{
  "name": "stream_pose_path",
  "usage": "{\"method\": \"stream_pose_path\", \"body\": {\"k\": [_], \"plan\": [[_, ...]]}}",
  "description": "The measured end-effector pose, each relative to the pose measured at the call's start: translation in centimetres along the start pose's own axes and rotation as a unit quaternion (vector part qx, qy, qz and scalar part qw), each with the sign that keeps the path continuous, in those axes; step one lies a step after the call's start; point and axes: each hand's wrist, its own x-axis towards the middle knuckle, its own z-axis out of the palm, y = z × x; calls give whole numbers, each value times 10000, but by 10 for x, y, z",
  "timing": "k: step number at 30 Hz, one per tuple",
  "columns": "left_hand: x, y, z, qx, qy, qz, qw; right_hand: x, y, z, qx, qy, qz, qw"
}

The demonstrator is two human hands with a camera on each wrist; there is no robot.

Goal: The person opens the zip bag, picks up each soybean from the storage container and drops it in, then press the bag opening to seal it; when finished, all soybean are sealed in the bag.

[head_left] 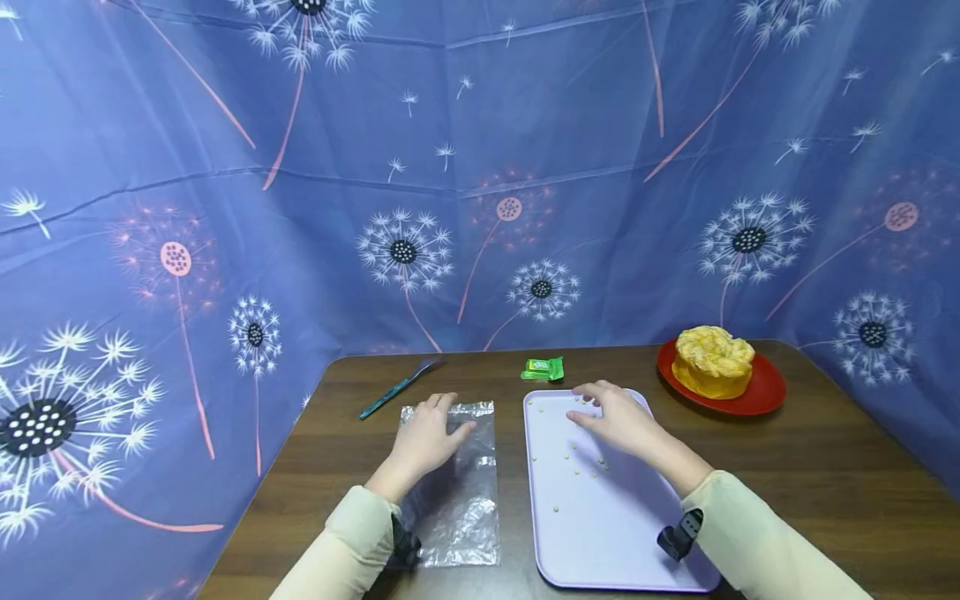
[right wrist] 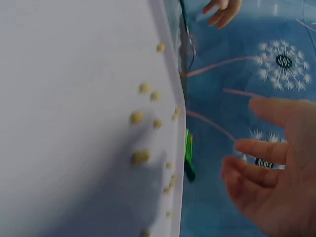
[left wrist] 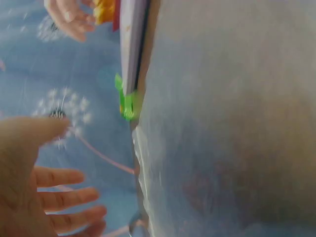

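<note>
- Over the lilac tray (head_left: pixel 622 533), toward its far end: my right hand (head_left: pixel 618 417), thumb and fingers spread, fingers lightly bent, grip unloaded.
- On the tray: small yellow beads (head_left: pixel 557 508), scattered loose, mostly across its far half; several lie near the far rim in the right-wrist view.
- Just left of the tray: clear plastic bag (head_left: pixel 465 500), laid flat, surface wrinkled and shiny.
- Above that bag, left of the tray: my left hand (head_left: pixel 426 437), fingers extended, thumb held wide, nothing grasped; the left-wrist view shows it apart from the bag.
- Beyond the tray, farther left: teal-handled utensil (head_left: pixel 397 389), lying aslant.
- Just beyond the tray's far edge: green packet (head_left: pixel 543 368).
- Right of the tray and farther back: red plate (head_left: pixel 768 393) bearing a round yellow cake (head_left: pixel 711 367).
- Beneath the tray: brown wooden table (head_left: pixel 810 483).
</note>
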Motion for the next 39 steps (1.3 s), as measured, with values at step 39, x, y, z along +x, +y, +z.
{"method": "stream_pose_path", "body": {"k": [39], "plan": [[35, -85, 3, -117, -88, -1227, 9923, 121, -66, 111, 657, -752, 958, 9904]]}}
